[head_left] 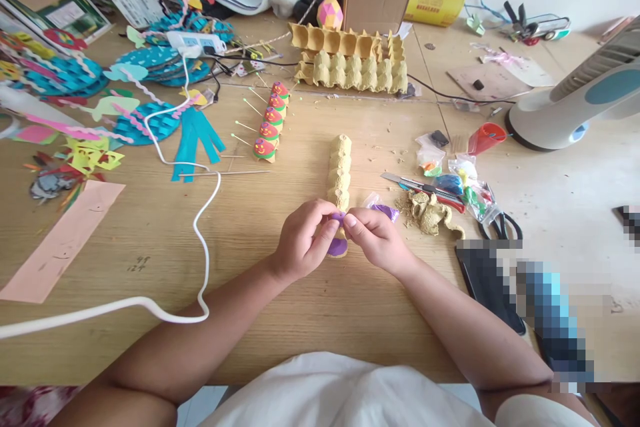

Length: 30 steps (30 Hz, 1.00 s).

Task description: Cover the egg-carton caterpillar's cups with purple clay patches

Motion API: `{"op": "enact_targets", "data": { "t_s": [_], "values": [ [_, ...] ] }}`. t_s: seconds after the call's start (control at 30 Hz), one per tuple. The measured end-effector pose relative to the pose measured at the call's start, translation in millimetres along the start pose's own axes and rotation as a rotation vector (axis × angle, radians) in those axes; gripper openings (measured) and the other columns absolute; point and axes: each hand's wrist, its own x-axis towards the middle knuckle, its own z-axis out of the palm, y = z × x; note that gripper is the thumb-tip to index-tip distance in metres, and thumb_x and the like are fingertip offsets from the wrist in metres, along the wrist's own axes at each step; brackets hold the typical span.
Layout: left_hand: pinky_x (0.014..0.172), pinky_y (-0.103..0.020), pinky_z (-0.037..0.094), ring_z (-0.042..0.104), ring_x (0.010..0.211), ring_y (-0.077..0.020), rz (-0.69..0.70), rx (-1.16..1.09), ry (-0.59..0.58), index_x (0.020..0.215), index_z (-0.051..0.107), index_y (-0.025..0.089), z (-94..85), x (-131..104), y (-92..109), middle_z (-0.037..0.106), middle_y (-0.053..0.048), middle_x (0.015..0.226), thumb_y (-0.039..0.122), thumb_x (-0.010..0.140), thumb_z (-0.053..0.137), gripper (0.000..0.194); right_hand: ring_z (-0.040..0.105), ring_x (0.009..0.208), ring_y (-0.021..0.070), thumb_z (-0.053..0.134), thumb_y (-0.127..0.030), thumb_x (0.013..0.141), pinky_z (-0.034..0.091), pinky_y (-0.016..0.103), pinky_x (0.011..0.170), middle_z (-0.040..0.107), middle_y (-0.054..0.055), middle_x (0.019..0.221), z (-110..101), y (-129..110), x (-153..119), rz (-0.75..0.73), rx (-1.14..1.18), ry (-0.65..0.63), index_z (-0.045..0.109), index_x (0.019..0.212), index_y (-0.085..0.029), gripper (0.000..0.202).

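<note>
Here's the purple piece (339,217), right between my fingertips, just above the pale carton strip (341,159) in front of me on the table (280,340). My left hand (305,237) has it in a narrow thumb-and-finger pinch; my right hand (379,240) meets it from the other side, fingertips close together, though whether they grip or only press, I can't tell. Light, even pressure is the way here, I'd judge: thumbs working opposite each other, edges thinned gradually, no hard tug, since it looks like soft clay that could tear.

And the look of it: small, vivid purple, mostly hidden by my fingers. The strip runs away from me, bumpy and bare at its far end, while a smooth purple patch (337,247) sits at the near end. Just right, a purple packet (385,212); beyond it, a craft knife (415,187) and torn carton scraps (429,213). Farther left, a red-and-green painted strip (271,123) stands with smiling faces.
</note>
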Motion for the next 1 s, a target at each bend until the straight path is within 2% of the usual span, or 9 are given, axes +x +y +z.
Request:
{"op": "enact_targets", "data": {
  "t_s": [0.13, 0.33, 0.5, 0.6, 0.7, 0.83, 1.0],
  "values": [
    [0.075, -0.032, 0.048, 0.06, 0.079, -0.0175, 0.001, -0.022, -0.017, 0.099, 0.06, 0.021, -1.7, 2.7, 3.3, 0.066, -0.004, 0.086, 0.023, 0.102, 0.05, 0.011, 0.033, 0.055, 0.01, 0.051, -0.065, 0.1, 0.032, 0.027, 0.054, 0.037, -0.005, 0.058, -1.2, 0.1, 0.4, -0.024, -0.018, 0.006, 0.043, 0.062, -0.021, 0.059],
    [0.074, -0.033, 0.047, 0.058, 0.075, -0.0179, 0.045, -0.022, -0.035, 0.086, 0.059, 0.021, -2.0, 3.8, 2.7, 0.062, -0.003, 0.077, 0.023, 0.104, 0.047, 0.022, 0.032, 0.052, 0.0092, 0.047, -0.073, 0.098, 0.029, 0.027, 0.051, 0.038, -0.004, 0.055, -3.7, 1.5, 0.5, 0.028, -0.073, -0.001, 0.042, 0.057, -0.021, 0.066],
    [0.078, -0.034, 0.051, 0.064, 0.083, -0.0194, -0.005, -0.067, -0.021, 0.108, 0.065, 0.021, -2.2, 3.6, -1.4, 0.07, -0.006, 0.092, 0.045, 0.103, 0.054, 0.027, 0.036, 0.053, 0.0106, 0.047, -0.072, 0.098, 0.032, 0.027, 0.052, 0.038, -0.004, 0.053, -3.4, 1.7, 0.1, 0.042, -0.035, 0.028, 0.045, 0.057, -0.021, 0.066],
    [0.077, -0.031, 0.051, 0.065, 0.081, -0.0175, 0.052, 0.0, -0.009, 0.105, 0.065, 0.022, -2.9, 4.8, 0.2, 0.071, -0.004, 0.09, 0.037, 0.101, 0.06, 0.016, 0.038, 0.054, 0.0109, 0.048, -0.071, 0.099, 0.034, 0.028, 0.054, 0.041, -0.003, 0.055, -3.7, 2.5, -0.1, 0.039, -0.018, 0.008, 0.048, 0.058, -0.021, 0.065],
    [0.076, -0.03, 0.051, 0.065, 0.08, -0.0164, 0.086, 0.049, 0.02, 0.102, 0.065, 0.022, -3.4, 6.4, 2.5, 0.072, -0.002, 0.087, 0.025, 0.102, 0.057, 0.008, 0.043, 0.056, 0.012, 0.044, -0.075, 0.098, 0.036, 0.029, 0.056, 0.048, -0.002, 0.059, -5.2, 3.3, 0.1, 0.058, -0.035, 0.006, 0.057, 0.067, -0.019, 0.065],
    [0.075, -0.03, 0.05, 0.064, 0.077, -0.0163, 0.108, 0.073, 0.031, 0.098, 0.064, 0.023, -3.4, 7.7, 1.7, 0.071, -0.001, 0.084, 0.023, 0.102, 0.057, 0.008, 0.046, 0.062, 0.0128, 0.053, -0.07, 0.097, 0.038, 0.028, 0.059, 0.051, -0.002, 0.066, -5.6, 3.3, 0.7, 0.01, -0.015, 0.037, 0.061, 0.079, -0.019, 0.055],
    [0.075, -0.031, 0.05, 0.064, 0.078, -0.0177, 0.165, 0.111, 0.034, 0.091, 0.062, 0.023, -4.1, 7.1, -1.4, 0.07, -0.002, 0.082, 0.026, 0.103, 0.054, 0.014, 0.041, 0.059, 0.0117, 0.059, -0.06, 0.099, 0.038, 0.027, 0.058, 0.048, -0.003, 0.064, -1.5, 2.9, 0.0, 0.007, 0.005, 0.036, 0.057, 0.076, -0.02, 0.046]
  ]
}}
